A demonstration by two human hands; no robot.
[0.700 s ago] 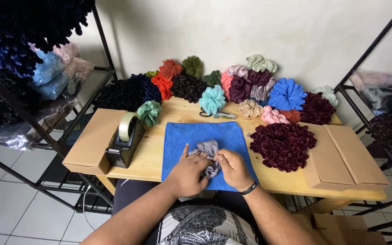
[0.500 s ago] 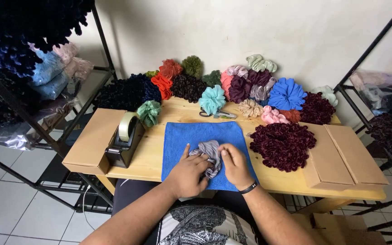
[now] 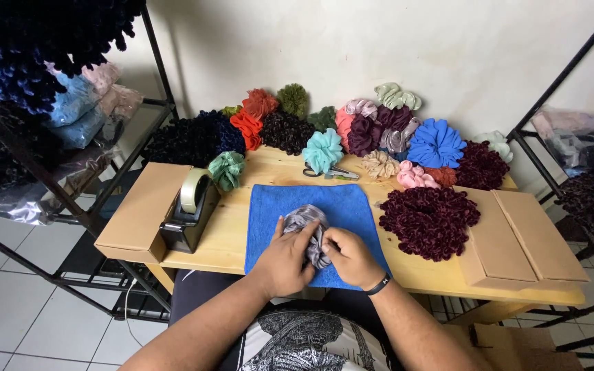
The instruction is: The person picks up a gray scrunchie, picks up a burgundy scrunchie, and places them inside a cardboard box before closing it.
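Both the left hand (image 3: 284,260) and right hand (image 3: 349,255) pinch the grey scrunchie (image 3: 309,227), seemingly soft, light and floppy, best gripped at its 6 o'clock folds.

A pale wooden surface (image 3: 228,237) is seen mid-frame. A blue cloth (image 3: 352,206) is spread at its centre, a black tape dispenser (image 3: 188,216) is set at left, scissors (image 3: 331,173) lie above the cloth, and flat cardboard boxes (image 3: 517,237) rest at right. Coloured scrunchies (image 3: 434,144) are heaped along the upper edge.
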